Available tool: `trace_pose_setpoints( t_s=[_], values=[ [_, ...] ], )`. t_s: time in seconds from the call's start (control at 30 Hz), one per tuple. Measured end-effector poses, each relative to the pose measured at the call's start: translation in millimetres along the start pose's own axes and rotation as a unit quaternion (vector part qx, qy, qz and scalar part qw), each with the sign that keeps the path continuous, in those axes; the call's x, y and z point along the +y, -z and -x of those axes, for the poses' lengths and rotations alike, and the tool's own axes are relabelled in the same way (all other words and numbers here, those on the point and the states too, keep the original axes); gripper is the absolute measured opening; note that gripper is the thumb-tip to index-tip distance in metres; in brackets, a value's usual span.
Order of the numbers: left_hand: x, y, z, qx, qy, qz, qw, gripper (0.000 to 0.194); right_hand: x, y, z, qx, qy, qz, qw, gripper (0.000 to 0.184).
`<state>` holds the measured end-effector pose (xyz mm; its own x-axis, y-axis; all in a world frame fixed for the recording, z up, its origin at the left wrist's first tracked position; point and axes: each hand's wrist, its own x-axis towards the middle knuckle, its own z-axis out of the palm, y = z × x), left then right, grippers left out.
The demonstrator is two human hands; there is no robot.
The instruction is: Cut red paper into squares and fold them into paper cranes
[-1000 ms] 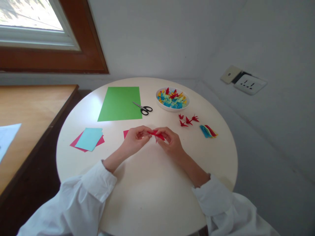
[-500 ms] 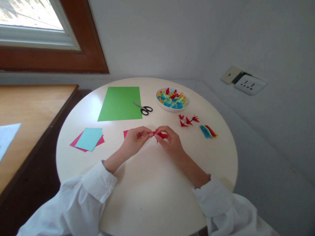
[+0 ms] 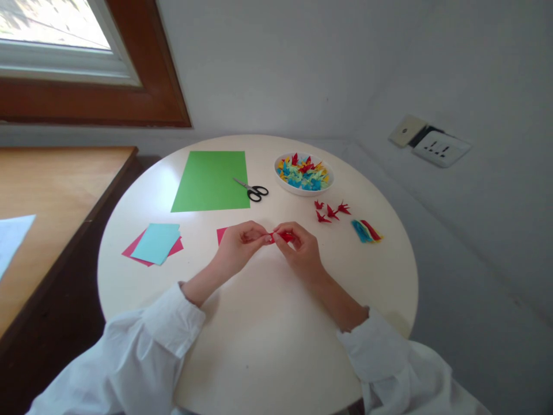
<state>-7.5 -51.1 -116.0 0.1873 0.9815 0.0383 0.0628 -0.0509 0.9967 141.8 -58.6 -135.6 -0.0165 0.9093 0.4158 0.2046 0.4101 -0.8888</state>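
Observation:
A small piece of folded red paper (image 3: 285,237) is pinched between both hands over the middle of the round table. My left hand (image 3: 242,242) grips its left end with thumb and forefinger. From the other side, my right hand (image 3: 300,246) closes on the same paper, hiding much of its shape. Behind my left hand, a corner of a flat red sheet (image 3: 220,234) shows on the table. Several red paper cranes (image 3: 331,212) lie just beyond my right hand.
A white bowl (image 3: 281,185) of colourful paper cranes stands at the back. Black-handled scissors (image 3: 254,191) rest partly on a green sheet (image 3: 209,181). Light blue and red squares (image 3: 156,243) lie left on the white table (image 3: 268,351); a bundle of coloured folded paper (image 3: 366,230) lies right.
My fingers have shifted slightly on the red paper. A red point that hung below it between my hands no longer shows.

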Motion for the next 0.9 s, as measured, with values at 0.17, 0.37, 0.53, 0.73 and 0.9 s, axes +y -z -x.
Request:
trace_pose_setpoints(
  t_s=[0.17, 0.37, 0.53, 0.73, 0.9],
  values=[
    [1.7, -0.5, 0.8, -0.013, 0.027, 0.073, 0.997, 0.022, 0.2, 1.0, -0.2, 0.005, 0.019, 0.034, 0.999, 0.003],
    [5.1, 0.6, 1.3, -0.016, 0.051, 0.085, 0.995, 0.020, 0.0, 3.2, 1.1, 0.005, 0.056, 0.073, 0.996, 0.005],
    [4.0, 3.9, 0.4, -0.016, 0.031, 0.030, 0.999, 0.018, -1.9, 4.0, 0.9, 0.011, 0.081, 0.094, 0.992, 0.005],
    [0.5, 4.8, -1.3, -0.014, 0.000, -0.009, 1.000, 0.013, -2.6, 3.3, 0.2, 0.010, 0.082, 0.098, 0.992, 0.004],
    [-2.3, 5.3, -1.3, -0.014, -0.027, -0.034, 0.999, 0.009, -2.1, 2.8, 0.1, 0.012, 0.081, 0.098, 0.992, 0.005]
  ],
)
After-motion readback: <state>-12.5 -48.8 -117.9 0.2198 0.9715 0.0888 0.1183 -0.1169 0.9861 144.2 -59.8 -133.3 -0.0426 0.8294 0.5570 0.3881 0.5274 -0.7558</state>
